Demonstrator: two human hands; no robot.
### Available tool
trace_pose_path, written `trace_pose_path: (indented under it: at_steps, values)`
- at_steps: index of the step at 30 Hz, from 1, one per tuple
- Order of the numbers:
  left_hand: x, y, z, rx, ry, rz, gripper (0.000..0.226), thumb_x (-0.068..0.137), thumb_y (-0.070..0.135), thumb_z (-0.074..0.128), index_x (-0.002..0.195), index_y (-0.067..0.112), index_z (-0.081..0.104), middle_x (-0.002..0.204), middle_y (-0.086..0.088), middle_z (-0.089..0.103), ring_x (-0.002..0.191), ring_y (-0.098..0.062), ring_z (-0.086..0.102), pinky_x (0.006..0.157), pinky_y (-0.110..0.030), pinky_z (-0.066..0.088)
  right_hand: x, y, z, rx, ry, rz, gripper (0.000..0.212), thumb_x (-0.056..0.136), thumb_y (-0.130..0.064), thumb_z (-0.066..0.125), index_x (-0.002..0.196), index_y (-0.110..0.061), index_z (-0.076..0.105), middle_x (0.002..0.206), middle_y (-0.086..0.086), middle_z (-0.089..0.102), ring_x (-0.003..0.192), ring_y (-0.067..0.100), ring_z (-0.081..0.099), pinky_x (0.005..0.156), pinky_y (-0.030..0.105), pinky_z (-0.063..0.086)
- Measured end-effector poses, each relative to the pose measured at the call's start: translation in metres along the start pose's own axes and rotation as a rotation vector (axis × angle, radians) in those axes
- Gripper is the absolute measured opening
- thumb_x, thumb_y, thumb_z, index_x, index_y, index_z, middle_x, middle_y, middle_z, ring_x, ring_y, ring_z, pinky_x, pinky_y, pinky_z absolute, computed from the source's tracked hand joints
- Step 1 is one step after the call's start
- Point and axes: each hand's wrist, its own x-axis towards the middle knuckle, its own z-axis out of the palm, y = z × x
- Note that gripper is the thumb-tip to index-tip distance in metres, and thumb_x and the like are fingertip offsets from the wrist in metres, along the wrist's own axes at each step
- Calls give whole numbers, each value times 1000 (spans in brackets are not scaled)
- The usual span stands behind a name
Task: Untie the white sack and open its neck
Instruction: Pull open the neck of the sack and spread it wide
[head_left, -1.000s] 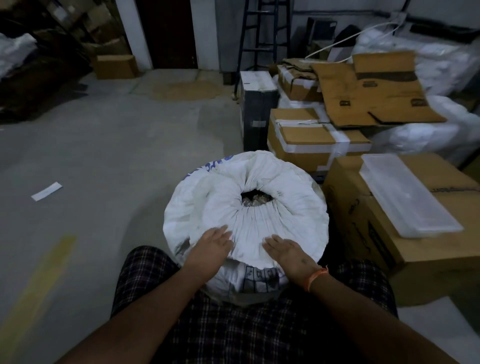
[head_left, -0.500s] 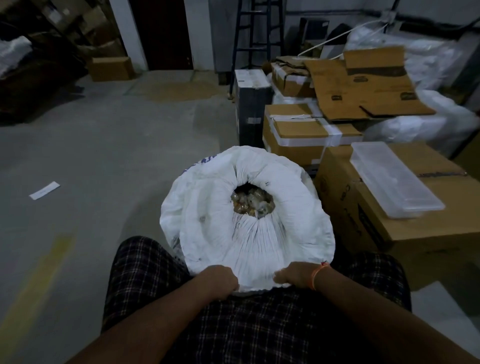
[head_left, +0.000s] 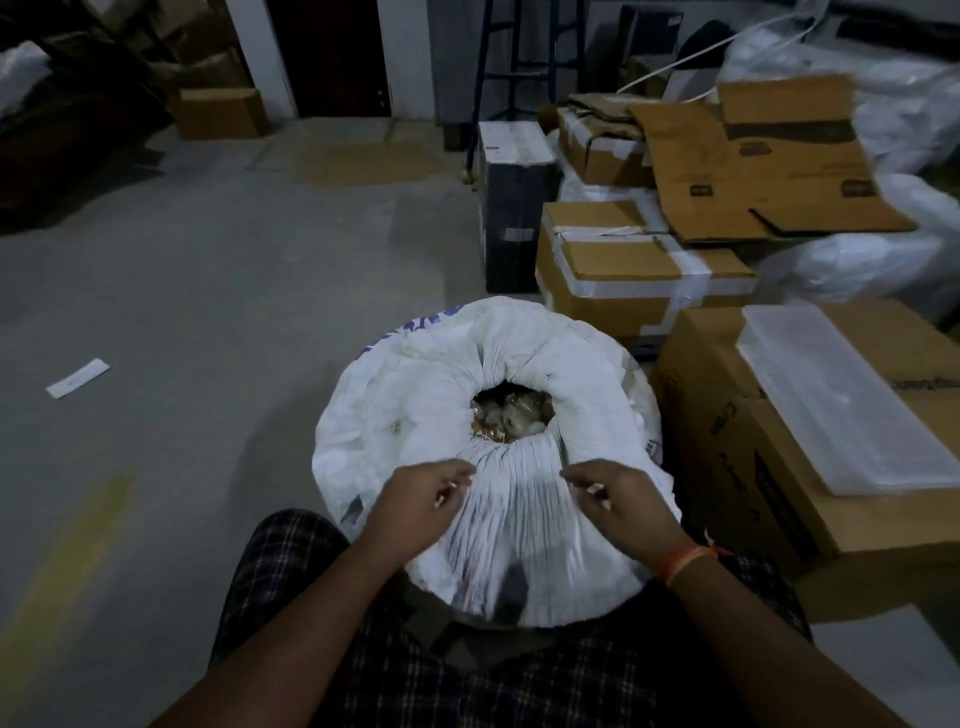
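Head view: both hands (head_left: 415, 499) (head_left: 618, 501) pinch sack (head_left: 415, 415) pleats.

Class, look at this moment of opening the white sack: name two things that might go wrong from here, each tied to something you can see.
1. The white sack looks full, with loose golden contents showing at its neck. A hard tug from the left hand and right hand might spill some.
2. The cardboard box stands close beside the sack, and the clear plastic tray lies on top. A tipping sack might knock them.
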Motion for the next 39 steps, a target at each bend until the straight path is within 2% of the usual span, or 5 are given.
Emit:
trace_pose_path:
  at_steps: [15, 21, 25, 33, 39]
  values:
    - [221, -59, -37, 77, 245, -172, 36, 88, 41, 70, 120, 26, 76, 130, -8, 72, 124, -24, 64, 111, -38, 47, 160, 84, -10, 43, 265, 310, 24, 85, -39, 69, 107, -31, 75, 117, 1, 69, 111, 18, 62, 97, 47, 53]
    - [256, -100, -34, -252, -23, -400, 30, 85, 41, 80, 113, 29, 74, 118, -6, 74, 109, -24, 72, 101, -42, 57, 182, 104, -24, 125, -10, 398, 25, 81, -22, 84, 103, -28, 75, 108, -21, 68, 96, -19, 59, 81, -1, 40]
    - [266, -112, -39, -232, -164, -383, 24, 83, 28, 85, 105, 34, 77, 118, -2, 76, 109, -24, 72, 99, -40, 59, 197, 102, -31, 27, 69, 307, 27, 86, -2, 73, 104, -23, 76, 108, -12, 70, 102, 0, 61, 87, -4, 36]
    - [283, -124, -88, 64, 532, -99, 18, 94, 14, 71, 109, 19, 80, 114, 7, 76, 106, -4, 66, 97, -4, 41, 294, 109, -60, -332, 446, 122, 25, 94, -4, 59, 109, -14, 76, 102, 18, 65, 92, 34, 60, 78, 26, 37]
    - [262, -166, -89, 205, 487, -212, 37, 94, 18, 65, 129, 24, 72, 117, -13, 77, 104, -33, 74, 97, -36, 56, 366, 100, -28, -383, 236, 246, 44, 97, -37, 40, 126, -19, 68, 126, 16, 59, 114, 36, 55, 83, 32, 39]
